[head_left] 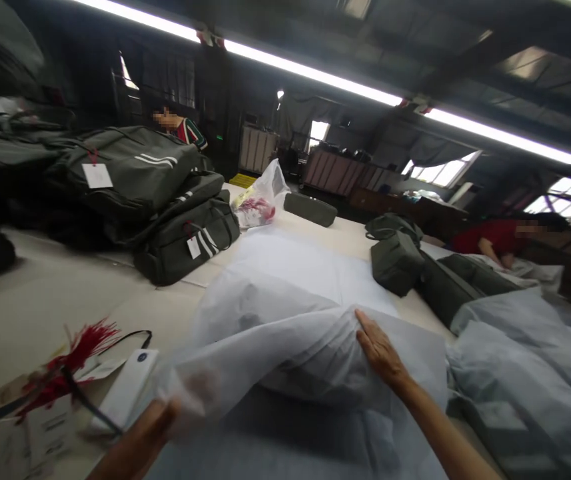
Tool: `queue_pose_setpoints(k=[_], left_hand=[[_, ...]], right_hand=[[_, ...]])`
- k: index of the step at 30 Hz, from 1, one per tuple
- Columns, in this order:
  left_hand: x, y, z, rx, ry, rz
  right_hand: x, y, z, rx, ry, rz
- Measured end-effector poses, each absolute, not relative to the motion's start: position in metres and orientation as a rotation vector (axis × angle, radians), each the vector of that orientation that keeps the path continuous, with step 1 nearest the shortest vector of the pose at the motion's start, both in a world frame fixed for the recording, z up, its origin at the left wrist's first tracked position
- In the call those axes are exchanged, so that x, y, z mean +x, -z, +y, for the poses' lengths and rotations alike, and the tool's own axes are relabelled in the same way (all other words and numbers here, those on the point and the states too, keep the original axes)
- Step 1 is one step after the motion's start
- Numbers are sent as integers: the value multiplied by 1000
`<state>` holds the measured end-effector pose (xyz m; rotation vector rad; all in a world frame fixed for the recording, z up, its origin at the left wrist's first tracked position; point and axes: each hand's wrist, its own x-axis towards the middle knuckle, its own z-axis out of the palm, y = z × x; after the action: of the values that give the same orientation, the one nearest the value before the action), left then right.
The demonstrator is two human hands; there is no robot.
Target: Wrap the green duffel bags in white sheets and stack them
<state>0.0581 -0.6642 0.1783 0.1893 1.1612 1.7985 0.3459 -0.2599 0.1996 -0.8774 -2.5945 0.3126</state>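
Note:
A whitish, see-through plastic bag (265, 347) lies across the table in front of me, its near part raised in a creased fold. Something dark shows faintly under or inside it; its shape is hidden. My left hand (162, 417), blurred by motion, is closed on the near left edge of the plastic. My right hand (380, 350) rests on the fold's right end, fingers stretched out along the plastic. To the left of my left hand lie a red tassel (90, 340), paper tags (50, 430) and a white box-like item (128, 387) with a dark round mark.
Dark green travel bags (125, 167) with white stripes and tags are piled at left. More green bags (398, 263) and plastic-covered ones (525, 360) line the right. A clear bag with red contents (260, 203) stands at the table's far end. Two people (500, 240) are farther off.

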Motion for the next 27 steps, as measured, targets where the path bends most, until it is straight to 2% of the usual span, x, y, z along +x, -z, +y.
queue_pose_setpoints(k=[3,10,16,20,23,25,27], left_hand=[[57,-212,-645,44,-1807,1395],[12,-277,-578,-159,-2188,933],[-26,-277,-489,-42,-2307,735],[-44,-248,-450,47,-2212,1103],[-46,-229,-451,48,-2115,1378],[-41,-230,-462,81,-2112,1499],[-33,-243,-470,398,-2095,1742]], right_hand=[[346,-201,-261,-878,-310,-2600],[348,-198,-263,-860,-310,-2572],[349,-198,-265,-884,-299,-2574],[346,-203,-266,-927,-309,-2598],[344,-206,-268,-946,-331,-2616],[344,-208,-270,-955,-341,-2609],[344,-209,-271,-956,-351,-2602]])
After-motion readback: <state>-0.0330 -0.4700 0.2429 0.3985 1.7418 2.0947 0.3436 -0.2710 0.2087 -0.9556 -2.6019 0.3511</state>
